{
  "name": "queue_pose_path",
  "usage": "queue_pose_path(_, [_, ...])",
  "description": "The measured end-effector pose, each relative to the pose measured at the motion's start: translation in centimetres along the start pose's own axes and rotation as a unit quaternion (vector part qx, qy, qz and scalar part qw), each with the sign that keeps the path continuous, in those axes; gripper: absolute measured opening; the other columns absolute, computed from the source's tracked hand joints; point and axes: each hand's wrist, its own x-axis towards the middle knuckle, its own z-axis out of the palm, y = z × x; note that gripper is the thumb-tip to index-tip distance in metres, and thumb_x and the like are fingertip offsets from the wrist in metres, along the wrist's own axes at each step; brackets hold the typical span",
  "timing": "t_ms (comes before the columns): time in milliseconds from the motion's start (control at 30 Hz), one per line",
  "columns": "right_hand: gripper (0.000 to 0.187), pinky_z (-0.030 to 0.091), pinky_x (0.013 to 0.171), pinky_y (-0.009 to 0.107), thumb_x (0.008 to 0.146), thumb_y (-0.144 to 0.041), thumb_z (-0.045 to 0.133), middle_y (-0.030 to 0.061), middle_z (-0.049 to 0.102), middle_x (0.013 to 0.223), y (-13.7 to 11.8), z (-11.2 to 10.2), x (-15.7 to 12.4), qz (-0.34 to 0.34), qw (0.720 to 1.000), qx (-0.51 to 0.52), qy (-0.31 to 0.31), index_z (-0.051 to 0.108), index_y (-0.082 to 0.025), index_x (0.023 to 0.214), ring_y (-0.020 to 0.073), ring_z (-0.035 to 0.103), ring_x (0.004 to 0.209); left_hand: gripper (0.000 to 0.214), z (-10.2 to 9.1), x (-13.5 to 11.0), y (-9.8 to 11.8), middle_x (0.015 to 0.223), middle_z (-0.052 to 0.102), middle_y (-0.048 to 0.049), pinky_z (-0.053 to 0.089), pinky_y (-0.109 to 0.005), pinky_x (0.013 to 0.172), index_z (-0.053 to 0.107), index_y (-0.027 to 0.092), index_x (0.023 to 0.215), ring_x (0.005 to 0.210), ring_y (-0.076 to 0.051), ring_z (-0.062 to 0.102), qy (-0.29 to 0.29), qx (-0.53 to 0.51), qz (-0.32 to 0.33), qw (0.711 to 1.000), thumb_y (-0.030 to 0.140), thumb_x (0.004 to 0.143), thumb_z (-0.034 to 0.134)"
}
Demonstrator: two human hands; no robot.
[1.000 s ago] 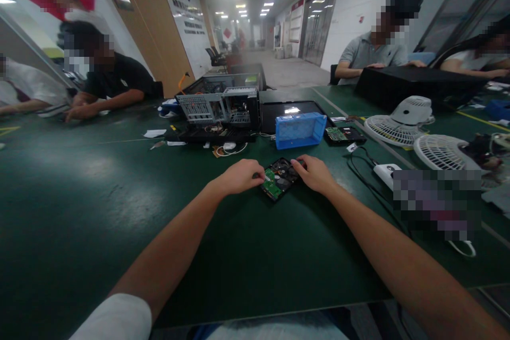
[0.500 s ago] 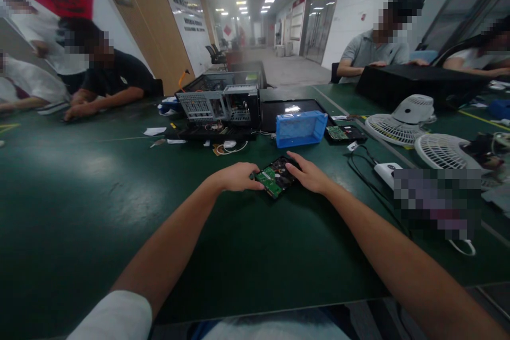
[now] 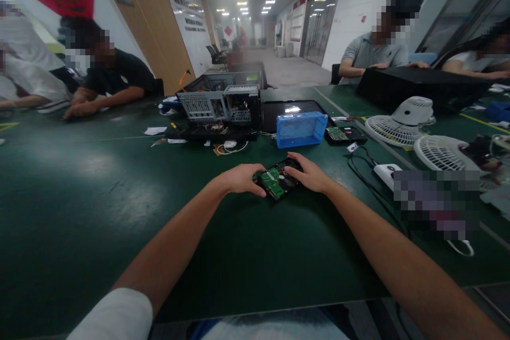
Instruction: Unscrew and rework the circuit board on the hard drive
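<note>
Between my two hands is a hard drive [image 3: 280, 179], its green circuit board side facing up and its body turned at an angle. My left hand [image 3: 244, 178] grips the near left edge, thumb along the side and fingers curled behind. On the opposite side my right hand [image 3: 309, 172] holds the far right edge, with the thumb over the dark face and the fingers around the far corner. Beyond the drive stands a blue plastic bin [image 3: 302, 130] on its side. Another drive with a green board [image 3: 345, 134] lies to the right of the bin.
An opened computer case [image 3: 219, 103] stands at the back, with a dark flat panel [image 3: 292, 108] beside it. White fans [image 3: 398, 127], a white power strip [image 3: 387, 171] and black cables lie on the right of the green table [image 3: 119, 212]. Several people sit around it.
The hard drive has shifted slightly to the right, with my left hand following. My right hand stays at its far edge with little movement.
</note>
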Motion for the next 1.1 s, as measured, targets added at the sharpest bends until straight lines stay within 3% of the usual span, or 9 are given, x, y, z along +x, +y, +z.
queue_pose_path(167, [0.066, 0.047, 0.108, 0.04, 0.093, -0.057, 0.063, 0.0145, 0.062, 0.128, 0.4, -0.4, -0.1, 0.015, 0.997, -0.061, 0.032, 0.054, -0.017, 0.145, 0.0265, 0.062, 0.119, 0.084, 0.0, -0.1, 0.2, 0.126, 0.068, -0.0101, 0.051, -0.031, 0.085, 0.052, 0.022, 0.144, 0.11, -0.028, 0.067, 0.025, -0.008, 0.019, 0.999, 0.058, 0.073, 0.079])
queue_pose_path(267, [0.059, 0.048, 0.105, 0.04, 0.092, -0.058, 0.065, 0.0142, 0.062, 0.125, 0.4, -0.5, -0.3, 0.032, 0.995, -0.094, 0.031, 0.063, -0.018, 0.134, 0.0275, 0.062, 0.116, 0.072, -0.9, -0.5, 0.0, 0.12, 0.069, -0.0121, 0.052, -0.035, 0.085, 0.056, 0.017, 0.138, 0.105, -0.028, 0.067, 0.104, -0.012, -0.012, 0.994, 0.057, 0.081, 0.071])
queue_pose_path(367, [0.054, 0.048, 0.105, 0.041, 0.092, -0.058, 0.065, 0.0137, 0.062, 0.124, 0.1, -0.6, -0.3, 0.032, 0.993, -0.107, 0.036, 0.067, -0.018, 0.129, 0.0279, 0.061, 0.117, 0.047, -2.1, -1.1, -0.1, 0.119, 0.066, -0.0107, 0.051, -0.038, 0.093, 0.061, 0.018, 0.129, 0.106, -0.026, 0.065, 0.189, -0.029, -0.006, 0.982, 0.038, 0.087, 0.063])
queue_pose_path(500, [0.057, 0.048, 0.104, 0.041, 0.091, -0.061, 0.066, 0.0138, 0.062, 0.124, -0.6, -0.4, -0.3, 0.03, 0.992, -0.113, 0.04, 0.067, -0.019, 0.128, 0.0287, 0.06, 0.117, 0.05, -2.8, -1.7, 0.8, 0.109, 0.066, -0.0063, 0.053, -0.036, 0.09, 0.057, 0.02, 0.134, 0.099, -0.02, 0.064, 0.196, -0.162, 0.078, 0.964, 0.018, 0.084, 0.059])
queue_pose_path(667, [0.064, 0.048, 0.102, 0.042, 0.086, -0.068, 0.067, 0.0146, 0.065, 0.12, -1.1, 0.1, -0.5, 0.029, 0.989, -0.143, 0.031, 0.067, -0.018, 0.127, 0.0305, 0.061, 0.114, 0.047, -2.2, -1.1, 1.6, 0.109, 0.068, -0.0091, 0.055, -0.037, 0.093, 0.056, 0.016, 0.13, 0.105, -0.021, 0.067, 0.238, -0.308, 0.162, 0.906, 0.024, 0.086, 0.069])
queue_pose_path(900, [0.067, 0.047, 0.097, 0.043, 0.084, -0.074, 0.064, 0.0145, 0.065, 0.118, -1.2, 0.5, -0.5, 0.039, 0.982, -0.185, 0.031, 0.069, -0.02, 0.123, 0.032, 0.059, 0.112, 0.051, -1.8, -0.5, 1.1, 0.099, 0.068, -0.0056, 0.057, -0.031, 0.074, 0.064, 0.018, 0.125, 0.082, -0.018, 0.066, 0.288, -0.244, 0.131, 0.917, 0.033, 0.079, 0.081])
queue_pose_path(1100, [0.067, 0.045, 0.094, 0.044, 0.084, -0.077, 0.062, 0.015, 0.065, 0.115, -1.4, 1.0, -0.5, 0.066, 0.976, -0.204, 0.043, 0.07, -0.021, 0.12, 0.0328, 0.059, 0.109, 0.046, -1.3, -0.2, 0.8, 0.113, 0.067, -0.0083, 0.057, -0.031, 0.077, 0.066, 0.021, 0.126, 0.09, -0.018, 0.065, 0.339, -0.189, 0.15, 0.909, 0.031, 0.083, 0.078])
